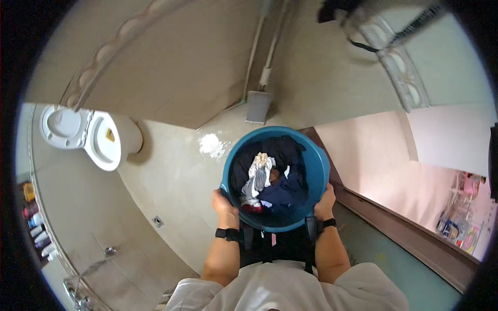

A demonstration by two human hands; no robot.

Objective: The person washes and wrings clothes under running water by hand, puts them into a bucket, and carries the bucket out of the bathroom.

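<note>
A round blue tub (318,160) is held in front of my body, over the tiled floor. My left hand (224,203) is closed round its lower left rim. On the lower right side, my right hand (325,202) grips the rim. Inside the tub lie dark clothes (290,179), with a white and grey striped cloth (258,179) on top and a small red piece (252,208) near the bottom. Most of the fingers are hidden under or behind the rim.
A white toilet (106,142) with its lid up stands at the left. Bottles (39,228) line a shelf at the far left. A floor drain (157,221) and a grey box-like object (258,107) are in view. The doorway sill (394,223) runs along the right.
</note>
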